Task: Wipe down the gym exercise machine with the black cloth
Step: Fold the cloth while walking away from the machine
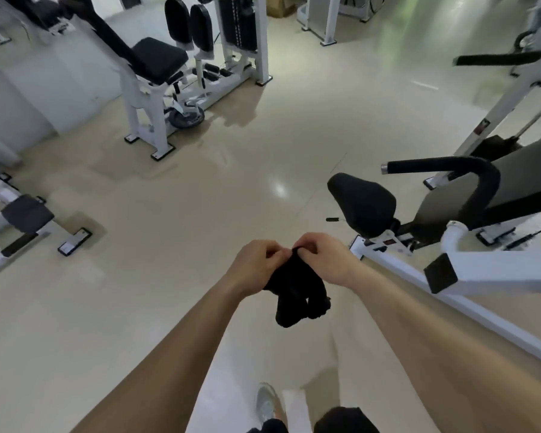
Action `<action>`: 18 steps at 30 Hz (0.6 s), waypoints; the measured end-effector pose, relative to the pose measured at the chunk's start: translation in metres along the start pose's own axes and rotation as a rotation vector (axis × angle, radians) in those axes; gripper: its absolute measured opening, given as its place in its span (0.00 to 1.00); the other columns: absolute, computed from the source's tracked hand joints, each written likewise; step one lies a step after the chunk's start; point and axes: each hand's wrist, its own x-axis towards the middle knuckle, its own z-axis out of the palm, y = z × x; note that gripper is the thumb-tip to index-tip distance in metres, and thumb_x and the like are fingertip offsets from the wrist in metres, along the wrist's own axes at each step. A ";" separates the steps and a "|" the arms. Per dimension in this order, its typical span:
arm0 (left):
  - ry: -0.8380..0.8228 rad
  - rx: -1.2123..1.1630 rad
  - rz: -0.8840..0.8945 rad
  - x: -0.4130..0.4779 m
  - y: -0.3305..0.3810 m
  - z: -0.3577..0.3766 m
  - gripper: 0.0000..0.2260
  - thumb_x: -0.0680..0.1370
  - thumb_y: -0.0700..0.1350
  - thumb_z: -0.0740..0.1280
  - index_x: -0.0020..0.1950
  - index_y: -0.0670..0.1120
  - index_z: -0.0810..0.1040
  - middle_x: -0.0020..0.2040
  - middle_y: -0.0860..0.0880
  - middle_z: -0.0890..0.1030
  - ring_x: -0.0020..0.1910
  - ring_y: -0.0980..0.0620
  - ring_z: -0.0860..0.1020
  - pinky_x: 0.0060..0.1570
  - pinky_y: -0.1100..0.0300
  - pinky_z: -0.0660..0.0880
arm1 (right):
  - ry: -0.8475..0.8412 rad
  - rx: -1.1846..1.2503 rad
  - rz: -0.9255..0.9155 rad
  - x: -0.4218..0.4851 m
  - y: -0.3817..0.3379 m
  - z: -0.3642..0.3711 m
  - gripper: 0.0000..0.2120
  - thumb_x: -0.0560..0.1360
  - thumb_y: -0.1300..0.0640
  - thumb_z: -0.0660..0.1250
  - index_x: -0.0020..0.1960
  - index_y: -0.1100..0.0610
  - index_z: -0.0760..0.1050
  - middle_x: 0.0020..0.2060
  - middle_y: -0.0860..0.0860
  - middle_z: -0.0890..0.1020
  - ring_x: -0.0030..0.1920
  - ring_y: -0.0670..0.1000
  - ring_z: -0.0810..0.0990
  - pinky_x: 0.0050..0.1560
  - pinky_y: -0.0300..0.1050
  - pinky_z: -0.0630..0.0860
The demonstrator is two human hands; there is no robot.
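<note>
A black cloth hangs bunched in front of me, above the floor. My left hand and my right hand both pinch its top edge, fingers curled, close together. To the right stands a white-framed gym machine with a black padded seat and a black curved handle. The cloth is apart from the machine, a short way left of its seat.
Another white machine with a black seat and pads stands at the back left. A low white bench frame is at the left edge. Shiny beige floor lies between them. My shoe shows at the bottom.
</note>
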 end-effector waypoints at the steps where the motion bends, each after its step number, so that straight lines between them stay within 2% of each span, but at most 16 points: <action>1: -0.022 -0.057 -0.017 0.016 -0.002 -0.010 0.09 0.82 0.48 0.65 0.46 0.47 0.82 0.40 0.50 0.82 0.38 0.52 0.82 0.34 0.59 0.79 | 0.014 -0.007 -0.012 0.018 -0.005 -0.003 0.10 0.79 0.58 0.61 0.50 0.47 0.80 0.44 0.42 0.82 0.48 0.44 0.80 0.45 0.33 0.72; 2: -0.045 -0.101 -0.032 0.031 -0.003 -0.020 0.07 0.81 0.46 0.66 0.46 0.46 0.82 0.40 0.49 0.82 0.39 0.50 0.83 0.35 0.58 0.80 | 0.029 -0.013 -0.023 0.035 -0.010 -0.007 0.10 0.80 0.58 0.61 0.50 0.47 0.80 0.44 0.42 0.83 0.48 0.44 0.80 0.45 0.31 0.71; 4: -0.081 -0.112 -0.035 0.064 -0.008 -0.038 0.05 0.76 0.45 0.67 0.48 0.47 0.81 0.43 0.47 0.84 0.45 0.46 0.84 0.46 0.50 0.82 | 0.059 -0.031 -0.032 0.068 -0.017 -0.016 0.10 0.80 0.58 0.61 0.50 0.47 0.81 0.44 0.43 0.83 0.47 0.43 0.79 0.43 0.30 0.69; 6: -0.092 -0.067 -0.044 0.100 -0.010 -0.054 0.05 0.75 0.44 0.66 0.50 0.50 0.79 0.48 0.49 0.83 0.48 0.48 0.83 0.52 0.48 0.80 | 0.098 -0.033 -0.022 0.104 -0.021 -0.030 0.10 0.80 0.57 0.61 0.51 0.47 0.80 0.44 0.43 0.82 0.46 0.43 0.79 0.43 0.33 0.70; 9: -0.054 0.063 -0.032 0.159 -0.009 -0.080 0.03 0.80 0.45 0.65 0.51 0.52 0.77 0.48 0.53 0.82 0.48 0.53 0.80 0.47 0.58 0.76 | 0.157 -0.058 -0.024 0.166 -0.016 -0.054 0.09 0.81 0.56 0.63 0.53 0.50 0.81 0.48 0.46 0.81 0.50 0.48 0.79 0.52 0.42 0.74; 11: 0.010 0.127 -0.022 0.203 -0.008 -0.101 0.04 0.81 0.46 0.65 0.49 0.51 0.79 0.44 0.54 0.81 0.44 0.56 0.79 0.41 0.63 0.72 | 0.198 -0.059 -0.008 0.212 -0.009 -0.074 0.09 0.81 0.56 0.63 0.54 0.50 0.82 0.49 0.46 0.81 0.52 0.48 0.79 0.55 0.44 0.75; 15: 0.182 0.046 -0.029 0.285 0.007 -0.150 0.06 0.80 0.46 0.68 0.45 0.53 0.81 0.40 0.59 0.82 0.40 0.63 0.78 0.40 0.66 0.69 | 0.170 -0.008 0.046 0.296 -0.009 -0.115 0.07 0.80 0.51 0.65 0.47 0.47 0.81 0.42 0.43 0.83 0.46 0.47 0.81 0.43 0.39 0.73; 18: 0.255 0.006 -0.024 0.344 0.030 -0.177 0.07 0.81 0.46 0.68 0.44 0.54 0.81 0.41 0.58 0.82 0.41 0.63 0.79 0.39 0.68 0.69 | 0.130 -0.056 0.071 0.347 -0.018 -0.142 0.13 0.81 0.46 0.63 0.42 0.50 0.77 0.37 0.46 0.81 0.39 0.49 0.79 0.36 0.40 0.69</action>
